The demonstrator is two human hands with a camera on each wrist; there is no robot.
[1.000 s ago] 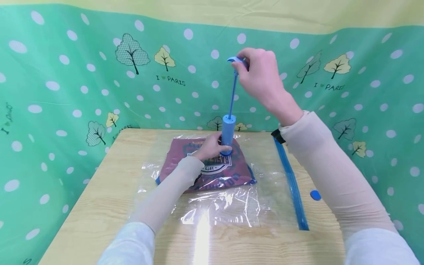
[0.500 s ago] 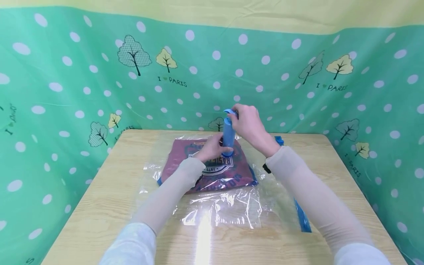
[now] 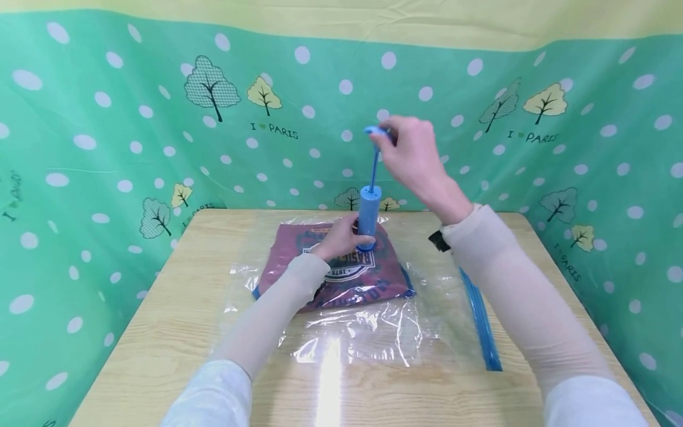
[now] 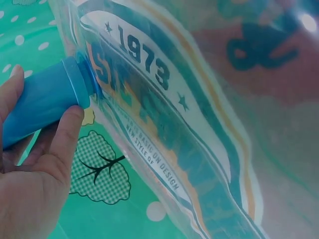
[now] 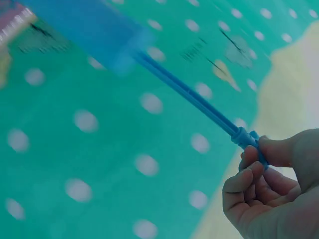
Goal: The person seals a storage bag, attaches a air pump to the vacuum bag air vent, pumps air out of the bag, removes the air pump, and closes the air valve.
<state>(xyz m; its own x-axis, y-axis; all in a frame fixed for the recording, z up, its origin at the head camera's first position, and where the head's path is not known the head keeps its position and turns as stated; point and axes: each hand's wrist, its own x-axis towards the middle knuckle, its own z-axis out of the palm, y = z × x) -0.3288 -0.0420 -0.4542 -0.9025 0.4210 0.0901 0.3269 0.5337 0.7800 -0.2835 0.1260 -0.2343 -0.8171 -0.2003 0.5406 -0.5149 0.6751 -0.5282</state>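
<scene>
A blue hand pump (image 3: 369, 210) stands upright on a clear plastic storage bag (image 3: 363, 338). Inside the bag lies a folded dark red garment (image 3: 288, 249) with printed lettering. My left hand (image 3: 340, 238) grips the lower part of the pump's barrel; in the left wrist view, the barrel's end (image 4: 75, 82) meets a round blue fitting on the bag. Above it, my right hand (image 3: 413, 148) holds the pump's handle (image 3: 377, 131), and part of the thin rod (image 3: 374, 169) shows out of the barrel. In the right wrist view, thumb and curled fingers (image 5: 249, 186) pinch the handle.
The bag lies flat on a light wooden table (image 3: 160, 332). Along its right side runs a blue zip strip (image 3: 482, 323), partly hidden by my right forearm. A green dotted curtain (image 3: 224, 178) with tree prints stands behind and at both sides.
My right hand pushed the pump's handle down to the barrel, then drew it partway up again. My left hand and the bag stay in place. A blue round cap at right is now hidden.
</scene>
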